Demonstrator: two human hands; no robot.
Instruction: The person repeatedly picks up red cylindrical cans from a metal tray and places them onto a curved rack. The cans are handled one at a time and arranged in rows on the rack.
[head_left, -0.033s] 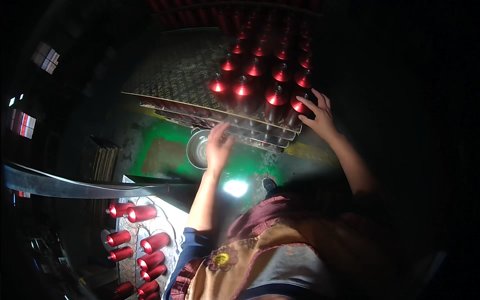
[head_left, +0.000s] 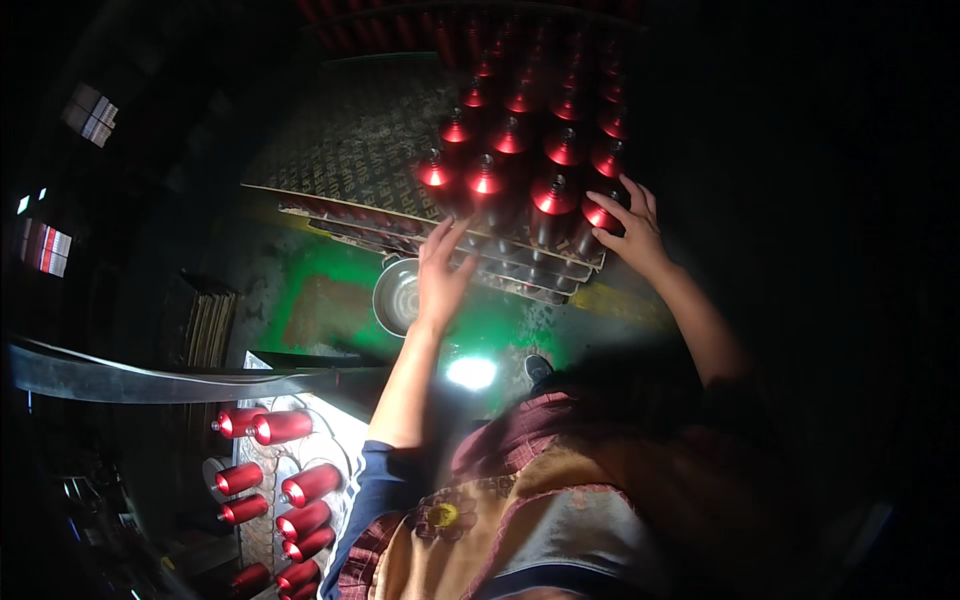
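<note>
Red metallic bottles with narrow necks stand upright in rows on a printed board [head_left: 350, 160] beyond my hands. My right hand [head_left: 638, 235] curls its fingers and thumb around the shoulder of the red bottle [head_left: 599, 214] at the near right corner. Its lower part is dim. My left hand [head_left: 443, 275] is open, fingers apart, at the board's near edge. It is close below another red bottle [head_left: 486, 180] in the front row and holds nothing. Between these two, a further red bottle [head_left: 552, 197] stands in the front row.
More boards with bottles between them form the stack beneath. A round metal pan [head_left: 396, 297] sits on the green-stained floor [head_left: 335, 262]. At lower left, several red bottles [head_left: 310, 485] lie on their sides at a lit surface, behind a curved dark metal bar [head_left: 150, 378].
My left hand has moved slightly up and right, to the front row of bottles. My right hand has shifted a little left, its fingers closer around the corner bottle.
</note>
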